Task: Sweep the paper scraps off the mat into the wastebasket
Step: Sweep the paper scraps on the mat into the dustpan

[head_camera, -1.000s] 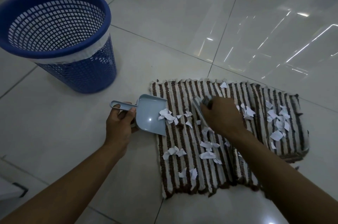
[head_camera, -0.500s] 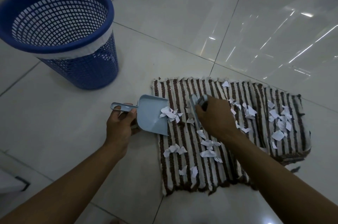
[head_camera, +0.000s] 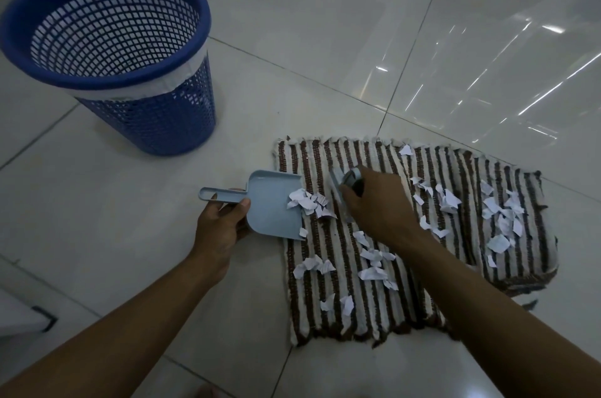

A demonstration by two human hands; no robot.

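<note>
White paper scraps (head_camera: 309,204) lie scattered over a brown-and-cream striped mat (head_camera: 328,157) spread on the floor. One heap sits at the mat's left edge, partly on the lip of a pale blue dustpan (head_camera: 270,202). A looser group lies near the mat's middle and front edge, and a further group lies toward its right edge. A single scrap rests close to the far edge. The dustpan lies flat, with its mouth overlapping the mat's left edge and its looped handle pointing left over the tiles. The left hand (head_camera: 221,228) grasps that handle, thumb on top. The right hand (head_camera: 377,205) is curled round a small grey-blue brush (head_camera: 340,181), which is held down against the mat just right of the heap at the dustpan's lip. A blue mesh wastebasket (head_camera: 146,118) with a white liner folded under its rim stands upright on the glossy pale floor tiles (head_camera: 292,72), well apart from the mat's far left corner.
</note>
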